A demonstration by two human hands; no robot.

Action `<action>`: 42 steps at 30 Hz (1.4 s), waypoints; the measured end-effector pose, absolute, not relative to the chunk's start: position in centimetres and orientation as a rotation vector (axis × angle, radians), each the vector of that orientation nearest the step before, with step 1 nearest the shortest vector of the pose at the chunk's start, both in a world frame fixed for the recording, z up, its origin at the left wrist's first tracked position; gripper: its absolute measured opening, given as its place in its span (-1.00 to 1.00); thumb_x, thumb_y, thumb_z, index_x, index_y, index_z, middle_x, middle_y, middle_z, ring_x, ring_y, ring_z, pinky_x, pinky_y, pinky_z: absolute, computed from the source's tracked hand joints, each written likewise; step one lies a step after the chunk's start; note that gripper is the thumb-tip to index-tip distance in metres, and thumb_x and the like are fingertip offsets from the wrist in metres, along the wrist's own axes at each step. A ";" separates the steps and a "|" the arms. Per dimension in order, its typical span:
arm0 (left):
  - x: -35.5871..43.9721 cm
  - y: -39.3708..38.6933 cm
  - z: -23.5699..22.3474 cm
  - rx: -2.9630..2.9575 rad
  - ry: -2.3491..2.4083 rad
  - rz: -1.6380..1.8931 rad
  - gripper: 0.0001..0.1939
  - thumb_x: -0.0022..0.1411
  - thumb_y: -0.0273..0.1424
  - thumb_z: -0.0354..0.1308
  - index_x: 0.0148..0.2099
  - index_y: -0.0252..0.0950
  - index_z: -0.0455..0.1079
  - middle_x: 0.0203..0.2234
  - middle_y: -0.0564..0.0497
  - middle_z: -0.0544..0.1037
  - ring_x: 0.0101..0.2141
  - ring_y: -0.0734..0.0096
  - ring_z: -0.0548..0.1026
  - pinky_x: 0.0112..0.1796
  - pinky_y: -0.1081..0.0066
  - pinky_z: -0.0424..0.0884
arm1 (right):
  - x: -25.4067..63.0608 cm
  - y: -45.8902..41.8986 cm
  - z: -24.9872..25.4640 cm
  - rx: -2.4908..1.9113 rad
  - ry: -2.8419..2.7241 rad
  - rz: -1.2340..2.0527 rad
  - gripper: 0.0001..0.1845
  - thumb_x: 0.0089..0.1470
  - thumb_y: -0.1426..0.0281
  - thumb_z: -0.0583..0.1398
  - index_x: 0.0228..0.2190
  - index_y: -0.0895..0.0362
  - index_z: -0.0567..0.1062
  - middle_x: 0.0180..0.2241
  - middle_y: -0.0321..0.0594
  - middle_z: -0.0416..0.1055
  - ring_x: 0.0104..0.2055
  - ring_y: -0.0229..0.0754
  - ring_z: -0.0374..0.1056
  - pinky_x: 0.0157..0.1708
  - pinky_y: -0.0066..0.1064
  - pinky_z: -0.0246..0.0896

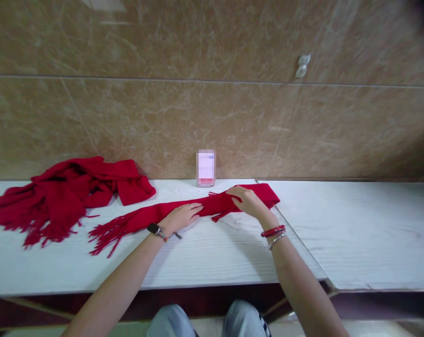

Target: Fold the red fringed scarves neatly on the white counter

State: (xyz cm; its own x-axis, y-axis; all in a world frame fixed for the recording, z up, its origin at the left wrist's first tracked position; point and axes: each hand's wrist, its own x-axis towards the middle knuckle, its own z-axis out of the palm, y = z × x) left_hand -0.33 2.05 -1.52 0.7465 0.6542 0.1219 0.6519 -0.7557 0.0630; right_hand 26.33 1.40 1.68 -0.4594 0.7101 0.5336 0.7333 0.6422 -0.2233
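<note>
A red fringed scarf lies stretched across the white table in front of me, its right part folded back over itself. Its loose fringe spreads at the left end, and a second bit of fringe shows near the middle. My left hand rests flat on the middle of the scarf, fingers stretched out. Further right, my right hand lies on the folded part with its fingers extended and slightly bent. Neither hand grips the cloth. A second red scarf lies crumpled in a heap to the left.
A phone with a blurred screen leans against the brown marbled wall behind the scarf. The white table has a seam right of centre and a near edge above my knees. A white socket is on the wall.
</note>
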 end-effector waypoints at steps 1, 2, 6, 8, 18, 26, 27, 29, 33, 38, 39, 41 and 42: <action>-0.4 2.2 -1.7 2.930 1.106 0.239 -0.63 0.29 -0.41 -0.16 0.11 -0.30 0.21 0.10 -0.13 0.23 0.05 0.28 0.25 0.05 0.31 0.15 | 26.7 1.4 1.8 -1.127 -2.270 -0.049 -0.58 -0.04 0.58 0.02 -0.14 0.15 0.46 -0.15 -0.12 0.44 -0.05 -0.12 0.28 -0.01 -0.21 0.15; -0.5 2.3 -1.7 2.939 1.122 0.268 -0.63 0.29 -0.42 -0.15 0.11 -0.30 0.21 0.09 -0.14 0.23 0.02 0.26 0.27 0.02 0.30 0.19 | 26.9 1.4 1.7 -1.132 -2.299 -0.038 -0.57 -0.06 0.58 0.04 -0.13 0.14 0.46 -0.13 -0.13 0.43 -0.02 -0.10 0.27 0.01 -0.17 0.11; -0.9 2.4 -1.7 2.981 1.192 0.286 -0.52 0.21 -0.56 -0.16 0.18 -0.29 0.12 0.00 -0.15 0.27 -0.07 0.26 0.32 -0.06 0.32 0.26 | 27.0 1.3 1.1 -1.184 -2.499 -0.016 -0.46 -0.20 0.60 0.13 -0.09 0.10 0.43 0.01 -0.10 0.32 0.12 -0.02 0.09 0.13 0.03 -0.22; -1.3 2.6 -1.6 2.987 1.198 0.250 -0.45 0.15 -0.64 -0.18 0.20 -0.28 0.09 -0.03 -0.12 0.28 -0.08 0.30 0.31 -0.07 0.37 0.26 | 26.9 1.2 0.9 -1.266 -2.525 -0.054 -0.40 -0.24 0.65 0.11 -0.09 0.10 0.43 0.05 -0.09 0.26 0.16 -0.01 0.01 0.14 0.08 -0.34; -2.9 3.8 -0.9 2.708 1.153 0.530 -0.29 0.00 -0.75 -0.20 0.19 -0.18 0.11 -0.12 0.00 0.34 -0.09 0.44 0.30 0.01 0.38 0.20 | 25.6 1.1 0.5 -1.384 -2.506 -0.164 -0.49 -0.18 0.68 0.09 -0.14 0.15 0.46 0.03 -0.05 0.28 0.13 -0.02 0.05 0.13 0.02 -0.30; -3.0 3.6 -0.6 2.665 1.210 0.564 -0.29 -0.02 -0.75 -0.19 0.17 -0.19 0.15 -0.09 -0.01 0.33 -0.07 0.43 0.30 0.03 0.38 0.19 | 24.8 1.9 0.1 -1.356 -2.423 -0.278 -0.63 -0.01 0.63 0.03 -0.22 0.16 0.50 -0.16 -0.10 0.42 -0.05 -0.10 0.22 0.03 -0.21 -0.04; -3.0 3.6 -0.7 2.673 1.208 0.560 -0.28 -0.03 -0.75 -0.19 0.18 -0.18 0.13 -0.08 -0.01 0.32 -0.07 0.43 0.30 0.03 0.38 0.19 | 24.9 2.0 0.1 -1.339 -2.422 -0.276 -0.66 -0.01 0.62 0.04 -0.25 0.16 0.52 -0.19 -0.11 0.43 -0.08 -0.11 0.23 0.00 -0.24 -0.01; -2.8 3.3 -0.7 2.710 1.188 0.549 -0.28 -0.02 -0.75 -0.19 0.19 -0.18 0.11 -0.06 -0.02 0.29 -0.06 0.42 0.30 0.02 0.39 0.20 | 25.0 2.3 0.0 -1.307 -2.418 -0.268 -0.71 0.00 0.59 0.06 -0.30 0.15 0.53 -0.23 -0.12 0.43 -0.12 -0.12 0.24 -0.05 -0.28 0.04; -0.7 1.7 -0.3 2.849 1.148 0.594 -0.45 0.12 -0.59 -0.06 0.16 -0.19 0.14 -0.02 -0.06 0.25 -0.03 0.32 0.27 0.02 0.34 0.19 | 25.3 2.5 -0.1 -1.318 -2.344 -0.296 -0.77 0.01 0.55 0.10 -0.34 0.14 0.53 -0.28 -0.13 0.39 -0.18 -0.14 0.24 -0.15 -0.33 0.09; 5.3 0.0 0.4 2.859 1.261 0.651 -0.44 0.08 -0.18 0.15 0.09 -0.29 0.17 -0.07 -0.13 0.28 -0.10 0.18 0.32 -0.05 0.25 0.25 | 25.3 2.1 0.3 -1.308 -2.334 -0.273 -0.73 -0.02 0.62 0.08 -0.28 0.16 0.46 -0.31 -0.15 0.39 -0.20 -0.15 0.23 -0.18 -0.37 0.07; 6.6 0.0 0.4 2.837 1.310 0.663 -0.44 0.07 -0.16 0.16 0.06 -0.31 0.18 -0.07 -0.15 0.28 -0.10 0.16 0.32 -0.07 0.25 0.26 | 25.4 2.0 0.4 -1.309 -2.326 -0.269 -0.73 -0.03 0.63 0.08 -0.28 0.17 0.44 -0.31 -0.16 0.39 -0.20 -0.16 0.23 -0.19 -0.37 0.07; 8.7 0.1 0.6 2.809 1.398 0.650 -0.51 0.07 -0.21 0.17 -0.01 -0.33 0.19 -0.11 -0.15 0.31 -0.12 0.17 0.34 -0.12 0.29 0.29 | 25.5 2.0 0.5 -1.317 -2.310 -0.271 -0.76 -0.03 0.64 0.07 -0.32 0.18 0.43 -0.33 -0.16 0.39 -0.23 -0.17 0.24 -0.20 -0.38 0.07; 9.4 0.2 0.6 2.800 1.436 0.636 -0.57 0.10 -0.26 0.16 -0.03 -0.33 0.19 -0.13 -0.14 0.34 -0.13 0.19 0.36 -0.14 0.31 0.31 | 25.6 2.1 0.4 -1.318 -2.306 -0.273 -0.78 -0.03 0.63 0.07 -0.35 0.18 0.43 -0.34 -0.16 0.39 -0.24 -0.17 0.24 -0.20 -0.38 0.06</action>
State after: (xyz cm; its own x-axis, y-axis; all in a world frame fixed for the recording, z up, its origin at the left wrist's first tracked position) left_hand 9.43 0.21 0.57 0.5218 0.7658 0.3759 0.7931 -0.5978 0.1167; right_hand 25.65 2.10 0.41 -0.4299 0.7597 0.4878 0.8526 0.5194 -0.0574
